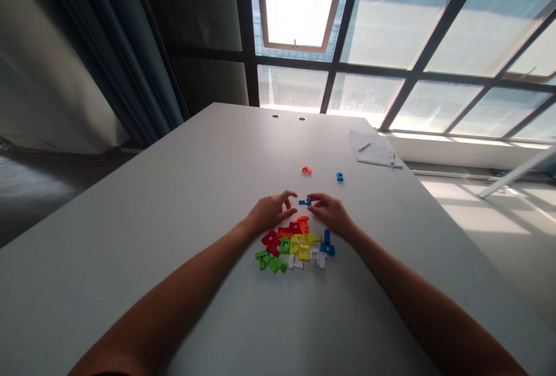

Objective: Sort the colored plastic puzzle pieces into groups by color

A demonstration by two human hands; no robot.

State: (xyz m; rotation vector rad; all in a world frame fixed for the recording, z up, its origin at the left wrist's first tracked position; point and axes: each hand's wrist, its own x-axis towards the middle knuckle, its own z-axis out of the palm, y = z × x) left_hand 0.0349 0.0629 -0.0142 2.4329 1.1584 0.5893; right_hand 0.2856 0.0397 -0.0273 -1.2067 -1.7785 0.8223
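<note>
A cluster of small plastic puzzle pieces (pixel 295 245) in red, green, yellow, white, blue and orange lies on the grey table (pixel 174 202) between my forearms. Just beyond it, my right hand (pixel 330 212) pinches a small blue piece (pixel 304 202) at its fingertips. My left hand (pixel 271 212) rests on the table beside it, fingers curled and apart, its fingertips close to the blue piece but holding nothing I can make out. A lone orange piece (pixel 306 170) and a lone blue piece (pixel 339 176) lie farther out on the table.
A sheet of paper with a pen (pixel 374 150) lies near the table's far right edge. Two cable holes (pixel 288 117) sit at the far edge. Large windows stand beyond the table, and a dark curtain (pixel 125 46) hangs at the left.
</note>
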